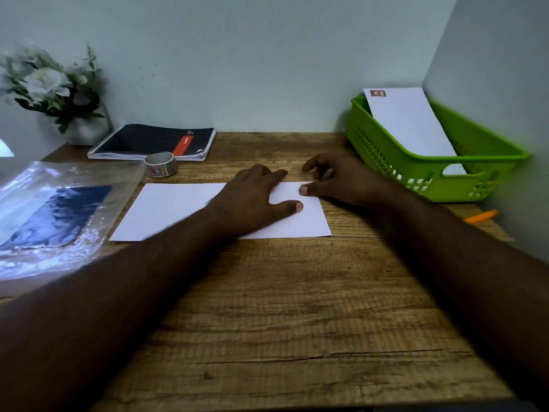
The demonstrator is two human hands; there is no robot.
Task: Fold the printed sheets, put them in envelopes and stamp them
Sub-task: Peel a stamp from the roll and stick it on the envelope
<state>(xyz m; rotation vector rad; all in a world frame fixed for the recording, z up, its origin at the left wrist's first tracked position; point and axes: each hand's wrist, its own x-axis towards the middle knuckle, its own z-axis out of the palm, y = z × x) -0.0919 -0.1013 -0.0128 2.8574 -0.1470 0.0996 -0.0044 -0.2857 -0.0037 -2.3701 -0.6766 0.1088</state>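
Head view: white sheet (178, 209) lies flat mid-tabletop (297, 307). L hand (255, 197) pressed flat on it, fingers straight. R hand (335, 179) curled at sheet's far-right corner, prob. pinching the edge. Stamped envelope (413, 126) in green basket (445, 179).

Rough-grained matt wooden desk (297, 292), smooth matt white paper sheet (172, 209), glossy crinkled plastic bag (44, 209), perforated green plastic basket (386, 150).

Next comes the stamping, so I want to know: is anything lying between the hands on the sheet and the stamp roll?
Nothing visible: bare table lies between the left hand on the sheet and the stamp roll.
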